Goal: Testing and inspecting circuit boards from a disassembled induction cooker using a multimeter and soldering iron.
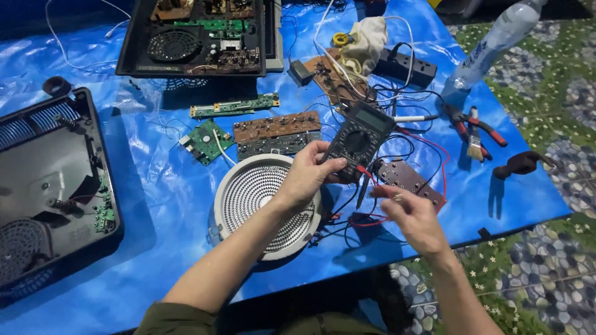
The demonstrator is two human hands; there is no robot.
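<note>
My left hand point(308, 174) grips the lower end of a black multimeter point(361, 136), held tilted above the blue sheet. My right hand point(410, 217) pinches the meter's red and black probe leads point(366, 186) just below it, thumb and fingers closed on them; a ring shows on one finger. The red lead loops out to the right over a brown circuit board point(413, 180). Under my left wrist lies a round white heating coil point(254, 198).
Several circuit boards point(276, 127) lie behind the coil. An opened black cooker housing point(53, 186) is at left, another point(198, 37) at the back. Pliers and a small brush point(475, 133), a power strip point(406, 65), a cloth point(366, 40) and a plastic bottle point(490, 43) sit at right.
</note>
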